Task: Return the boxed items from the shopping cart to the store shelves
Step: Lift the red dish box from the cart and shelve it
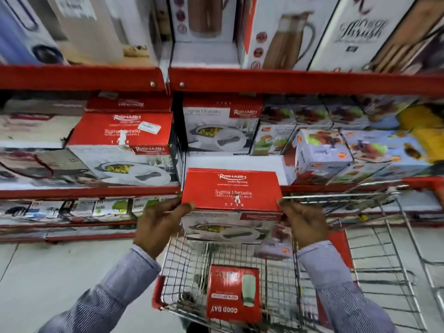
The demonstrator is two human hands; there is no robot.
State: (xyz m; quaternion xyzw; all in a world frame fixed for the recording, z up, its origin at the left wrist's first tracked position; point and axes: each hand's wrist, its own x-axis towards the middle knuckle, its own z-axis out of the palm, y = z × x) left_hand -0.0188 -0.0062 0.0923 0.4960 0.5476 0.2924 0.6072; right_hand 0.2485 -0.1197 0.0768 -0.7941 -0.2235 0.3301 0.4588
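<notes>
1. Both hands hold the red casserole box (231,192), one on each side: the left hand (159,221) squeezes its left edge and the right hand (304,221) squeezes its right edge, with fingers curled round the corners.
2. That box is up in the air between the hands, above the shopping cart (189,265) and just in front of the empty gap on the shelf (234,164).
3. It could slip, I think, because only the fingertips pinch the sides and nothing holds it from below. It would then drop back into the cart.
4. It could also bump the red shelf edge (336,182) just behind it if it is not lifted high enough.
5. Next to the gap sits a tilted juicer box (319,152). A push too far right could knock it.
6. Down in the cart, below the held box, a red flask box (234,293) still waits, and a small pale box (272,248) lies near the right hand.
</notes>
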